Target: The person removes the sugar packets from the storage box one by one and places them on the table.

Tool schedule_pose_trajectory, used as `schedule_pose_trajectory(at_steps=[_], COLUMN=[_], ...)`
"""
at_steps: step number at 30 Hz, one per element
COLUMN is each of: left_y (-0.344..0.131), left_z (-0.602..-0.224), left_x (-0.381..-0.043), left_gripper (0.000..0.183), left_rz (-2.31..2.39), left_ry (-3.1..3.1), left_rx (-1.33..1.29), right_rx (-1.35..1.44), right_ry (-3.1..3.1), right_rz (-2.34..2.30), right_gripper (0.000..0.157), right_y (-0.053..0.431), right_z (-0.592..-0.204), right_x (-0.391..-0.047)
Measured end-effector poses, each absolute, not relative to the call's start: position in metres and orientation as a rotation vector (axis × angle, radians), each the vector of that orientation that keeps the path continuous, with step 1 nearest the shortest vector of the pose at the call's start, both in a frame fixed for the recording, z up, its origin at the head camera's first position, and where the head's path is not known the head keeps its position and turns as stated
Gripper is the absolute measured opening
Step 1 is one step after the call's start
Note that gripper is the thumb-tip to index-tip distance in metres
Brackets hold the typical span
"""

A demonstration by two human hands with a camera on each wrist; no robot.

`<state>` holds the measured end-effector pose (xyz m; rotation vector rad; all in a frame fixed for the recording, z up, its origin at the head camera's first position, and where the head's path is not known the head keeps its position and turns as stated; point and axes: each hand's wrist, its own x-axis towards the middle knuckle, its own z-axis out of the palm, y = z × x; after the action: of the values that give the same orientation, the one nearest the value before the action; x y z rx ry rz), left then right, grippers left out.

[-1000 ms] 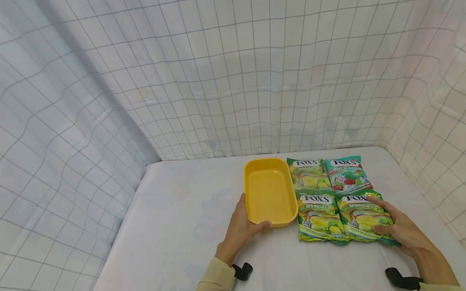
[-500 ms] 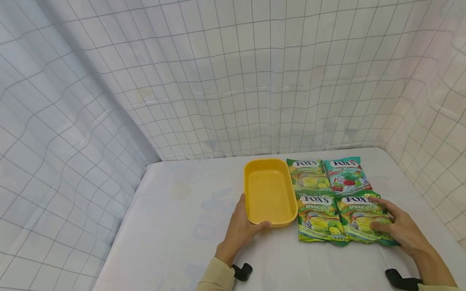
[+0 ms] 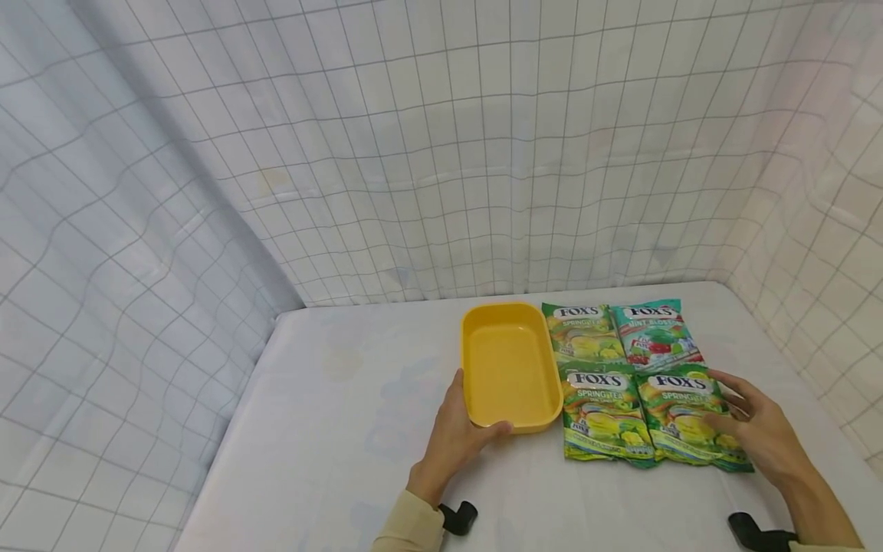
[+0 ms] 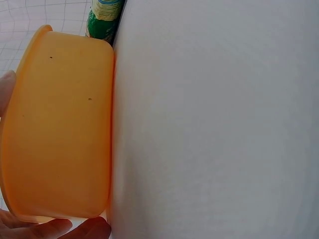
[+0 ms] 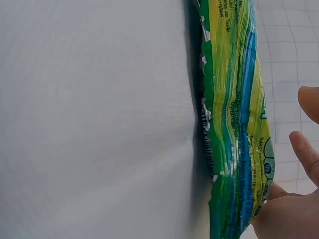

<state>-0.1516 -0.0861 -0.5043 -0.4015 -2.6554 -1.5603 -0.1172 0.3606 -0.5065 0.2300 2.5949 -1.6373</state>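
Note:
In the head view, an empty yellow plastic tray (image 3: pixel 513 372) lies left of several candy bags. My left hand (image 3: pixel 455 433) grips its near left corner, thumb on the near rim and fingers along the left side. The left wrist view has the tray wall (image 4: pixel 60 124) close up. My right hand (image 3: pixel 766 433) is at the right edge of the near right green Spring Tea candy bag (image 3: pixel 683 418), thumb over its front and fingers spread. Seen from the right wrist, thumb and forefinger stand apart from that bag (image 5: pixel 237 119), while the lower fingers are partly hidden behind it.
Another Spring Tea bag (image 3: pixel 607 414) lies between tray and right bag. Behind are a third Spring Tea bag (image 3: pixel 585 337) and a teal Mint Blossom bag (image 3: pixel 655 337). A white cloth covers the table (image 3: pixel 331 429); grid-patterned curtains (image 3: pixel 483 153) enclose the back and sides.
The right hand's fingers have drawn back from the front of the near right candy bag to its right edge. The left hand and tray hold still.

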Motion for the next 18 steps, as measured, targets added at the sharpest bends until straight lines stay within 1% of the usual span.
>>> schedule_pose_trajectory(at_steps=[11, 18], left_y=[-0.087, -0.086], left_z=[-0.502, -0.501], left_x=[-0.149, -0.145], left_gripper=[0.12, 0.127], left_rz=[-1.556, -1.497], left_ry=[-2.705, -2.786], left_rx=[-0.343, -0.294], right_rx=[0.197, 0.152], right_ry=[2.644, 2.641], right_rz=[-1.632, -1.646], right_gripper=[0.081, 0.075], right_y=[0.348, 0.336], right_z=[-0.494, -0.483], right_x=[-0.117, -0.118])
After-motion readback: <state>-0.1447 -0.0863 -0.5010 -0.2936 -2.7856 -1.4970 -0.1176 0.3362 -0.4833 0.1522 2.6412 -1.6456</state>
